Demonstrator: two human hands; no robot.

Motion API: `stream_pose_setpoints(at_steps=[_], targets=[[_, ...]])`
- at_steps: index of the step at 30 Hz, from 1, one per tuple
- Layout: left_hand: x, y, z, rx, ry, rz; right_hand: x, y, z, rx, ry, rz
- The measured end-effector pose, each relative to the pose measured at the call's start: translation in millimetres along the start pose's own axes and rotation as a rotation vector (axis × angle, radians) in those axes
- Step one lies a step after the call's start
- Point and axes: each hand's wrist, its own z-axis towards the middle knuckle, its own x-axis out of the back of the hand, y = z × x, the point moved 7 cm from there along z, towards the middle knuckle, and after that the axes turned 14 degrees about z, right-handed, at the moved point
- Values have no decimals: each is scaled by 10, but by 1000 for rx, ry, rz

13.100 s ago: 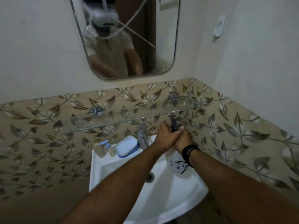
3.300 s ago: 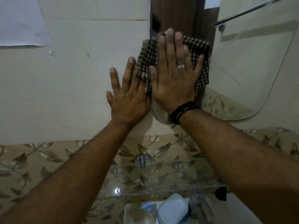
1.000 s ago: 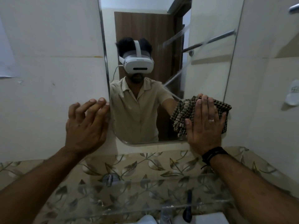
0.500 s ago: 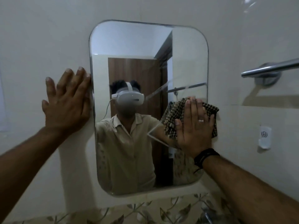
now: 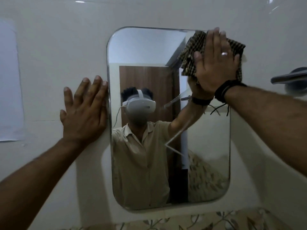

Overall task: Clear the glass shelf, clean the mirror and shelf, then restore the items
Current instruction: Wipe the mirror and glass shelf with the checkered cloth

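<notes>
Since half a second ago, the checked cloth (image 5: pixel 196 47) is sitting higher, now covering the mirror's (image 5: pixel 149 47) top right corner. Flat and open-fingered, the right hand (image 5: pixel 216 63) is pressing it against the glass, while the left hand (image 5: pixel 84 113) is lying spread on the wall (image 5: pixel 49 55), fingertips touching the mirror's left edge.

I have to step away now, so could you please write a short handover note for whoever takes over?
Right hand: flat, pressing the checked cloth on the mirror at its top right corner.
Left hand: open, flat on the wall at the mirror's left edge, holding nothing.
Glass shelf and its items: out of view.
Done: cannot tell.
Left: finish the mirror, clean the shelf, restore the items.
</notes>
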Motion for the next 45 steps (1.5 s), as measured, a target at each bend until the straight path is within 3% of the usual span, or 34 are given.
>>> stream_pose_setpoints(at_steps=[14, 24, 45], targets=[[-34, -20, 2, -6, -15, 10, -85, -408, 108, 46, 33, -86], [-12, -21, -3, -1, -16, -3, -294, -943, -203, 121, 41, -17], [8, -15, -34, 26, -65, -30, -617, -1014, -1782, 302, -48, 16]])
